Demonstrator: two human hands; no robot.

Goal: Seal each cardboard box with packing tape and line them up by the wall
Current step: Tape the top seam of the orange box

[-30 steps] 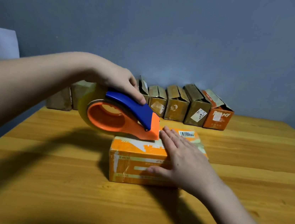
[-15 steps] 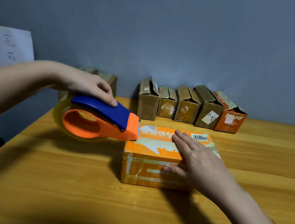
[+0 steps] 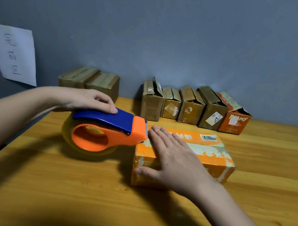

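The right hand lies flat with straight, slightly spread fingers pressing the top of the orange cardboard box, its thumb against the box's front face. The left hand curls its fingers over the blue handle of the orange-and-blue tape dispenser, whose nose meets the box's left top edge. Box and dispenser sit mid-way on the wooden bench. Two taped brown cardboard boxes and five untaped small cardboard boxes stand along the blue-grey wall.
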